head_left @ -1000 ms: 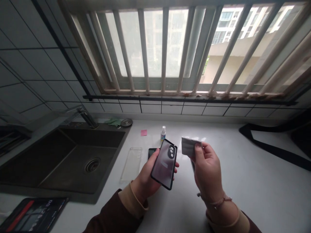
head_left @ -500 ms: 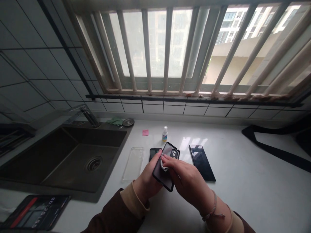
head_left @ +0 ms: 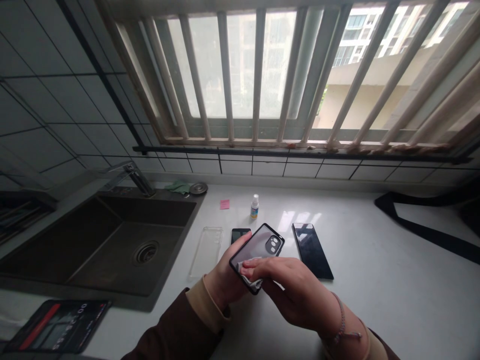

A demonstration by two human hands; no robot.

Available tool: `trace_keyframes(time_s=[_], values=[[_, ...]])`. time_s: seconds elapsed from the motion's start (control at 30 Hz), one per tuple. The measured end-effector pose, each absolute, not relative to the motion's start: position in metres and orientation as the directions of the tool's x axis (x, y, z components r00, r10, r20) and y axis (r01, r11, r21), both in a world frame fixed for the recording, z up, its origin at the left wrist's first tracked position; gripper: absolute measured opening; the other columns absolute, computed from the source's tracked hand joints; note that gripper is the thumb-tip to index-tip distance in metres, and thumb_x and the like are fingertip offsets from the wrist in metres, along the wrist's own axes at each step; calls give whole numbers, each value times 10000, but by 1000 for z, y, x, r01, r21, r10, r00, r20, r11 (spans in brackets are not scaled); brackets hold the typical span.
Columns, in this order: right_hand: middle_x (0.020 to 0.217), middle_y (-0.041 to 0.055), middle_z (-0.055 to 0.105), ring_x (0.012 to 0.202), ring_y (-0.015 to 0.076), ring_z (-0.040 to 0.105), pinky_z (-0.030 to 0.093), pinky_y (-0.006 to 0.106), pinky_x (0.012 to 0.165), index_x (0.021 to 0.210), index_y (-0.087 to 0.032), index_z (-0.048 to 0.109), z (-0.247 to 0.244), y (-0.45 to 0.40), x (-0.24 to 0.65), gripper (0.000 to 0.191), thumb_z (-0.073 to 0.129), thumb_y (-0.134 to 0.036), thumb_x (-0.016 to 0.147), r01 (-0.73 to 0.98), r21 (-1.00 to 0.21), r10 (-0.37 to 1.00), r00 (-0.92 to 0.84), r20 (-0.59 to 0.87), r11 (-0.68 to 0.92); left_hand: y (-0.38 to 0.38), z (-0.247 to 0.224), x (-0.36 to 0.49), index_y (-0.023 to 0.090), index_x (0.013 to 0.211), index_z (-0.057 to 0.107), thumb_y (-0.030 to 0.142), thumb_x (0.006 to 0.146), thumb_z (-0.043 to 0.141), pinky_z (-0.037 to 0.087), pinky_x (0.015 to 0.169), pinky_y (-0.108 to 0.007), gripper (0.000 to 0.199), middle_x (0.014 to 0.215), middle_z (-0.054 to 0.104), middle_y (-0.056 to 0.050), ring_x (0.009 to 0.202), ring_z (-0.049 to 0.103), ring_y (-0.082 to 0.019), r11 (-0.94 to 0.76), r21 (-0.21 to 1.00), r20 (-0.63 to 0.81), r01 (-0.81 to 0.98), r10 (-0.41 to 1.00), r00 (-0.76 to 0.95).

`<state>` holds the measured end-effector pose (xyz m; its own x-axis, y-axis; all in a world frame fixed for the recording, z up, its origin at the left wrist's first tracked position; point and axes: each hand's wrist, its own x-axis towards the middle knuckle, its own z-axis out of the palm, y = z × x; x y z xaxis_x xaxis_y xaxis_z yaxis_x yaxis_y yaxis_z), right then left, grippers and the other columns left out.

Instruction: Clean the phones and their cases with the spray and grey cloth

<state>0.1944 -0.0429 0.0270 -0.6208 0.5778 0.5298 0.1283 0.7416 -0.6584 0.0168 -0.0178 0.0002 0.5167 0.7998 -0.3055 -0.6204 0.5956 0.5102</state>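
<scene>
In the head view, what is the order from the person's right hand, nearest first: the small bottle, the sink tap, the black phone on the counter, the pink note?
From the right hand:
1. Black phone: ahead, slightly right.
2. Small bottle: farther ahead, to the left.
3. Pink note: left of the bottle.
4. Sink tap: far left, behind the sink.

This is a home kitchen; a dark sink (head_left: 142, 212) with a round drain (head_left: 145, 253) and a metal faucet (head_left: 140, 180) is set into a white countertop (head_left: 412, 305); square tiles (head_left: 75, 110) cover the wall; a barred window (head_left: 258, 75) faces an apartment block (head_left: 360, 40) (balconies and rows of windows show past the bars).
</scene>
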Motion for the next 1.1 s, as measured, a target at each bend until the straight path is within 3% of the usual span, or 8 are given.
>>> trace_keyframes(time_s=[0.2, 0.33, 0.47, 0.57, 0.63, 0.73, 0.87, 1.1], values=[[1012, 39, 799, 908, 201, 776, 616, 322, 827, 1156, -274, 650, 33, -47, 202, 181, 539, -168, 1058, 217, -675, 634, -620, 462, 705, -16, 5, 14, 55, 1165, 759, 452, 1037, 564, 538, 882, -316, 461, 969, 794, -142, 908, 733, -244, 672, 425, -375, -607, 741, 557], [870, 23, 762, 771, 180, 741, 607, 305, 734, 1055, -245, 649, 31, -45, 203, 134, 519, -252, 1089, 140, -835, 742, -551, 380, 532, -16, 4, 13, 71, 1129, 763, 555, 1022, 533, 519, 621, -317, 546, 778, 739, -109, 652, 681, -221, 715, 458, -370, -528, 694, 618], [824, 34, 742, 692, 188, 717, 605, 297, 626, 1072, -215, 660, 21, -30, 210, 267, 527, -446, 1087, 116, -956, 954, -172, 246, 268, -15, 3, 11, 31, 1210, 729, 663, 1008, 453, 488, 550, -290, 719, 887, 742, -191, 735, 706, -249, 761, 486, -377, -430, 626, 683], [893, 64, 772, 776, 226, 731, 587, 315, 659, 1070, -208, 690, 15, -19, 218, 319, 541, -490, 1065, 355, -915, 954, 152, 258, 191, -15, 2, 10, 33, 1278, 699, 678, 1008, 432, 507, 573, -284, 748, 968, 744, -216, 768, 701, -243, 778, 483, -376, -402, 599, 707], [907, 68, 775, 786, 240, 727, 557, 326, 667, 1067, -219, 700, 14, -17, 220, 297, 540, -468, 1063, 536, -824, 910, 224, 349, 184, -15, 0, 10, 55, 1298, 691, 677, 1011, 429, 514, 585, -288, 733, 971, 747, -212, 778, 703, -247, 776, 488, -374, -399, 599, 708], [908, 63, 772, 727, 230, 720, 518, 327, 646, 1111, -228, 688, 12, -22, 212, 246, 509, -394, 1080, 686, -673, 881, 99, 463, 277, -15, -3, 12, 74, 1262, 701, 679, 1011, 429, 513, 587, -293, 709, 963, 750, -210, 779, 713, -254, 782, 492, -373, -384, 587, 718], [920, 54, 773, 753, 225, 739, 531, 327, 677, 1137, -225, 672, 5, -31, 193, 190, 494, -249, 1076, 685, -549, 840, -178, 512, 480, -16, -5, 18, 116, 1131, 726, 604, 1028, 454, 506, 552, -325, 568, 863, 738, -136, 692, 706, -255, 755, 493, -367, -432, 631, 684], [1037, 70, 788, 926, 223, 760, 604, 342, 813, 1163, -221, 678, 1, -36, 182, 209, 511, -151, 1058, 524, -527, 726, -314, 611, 670, -17, -1, 21, 117, 1031, 723, 572, 1036, 475, 502, 560, -333, 518, 731, 682, -75, 643, 676, -230, 777, 434, -511, -456, 629, 585]])
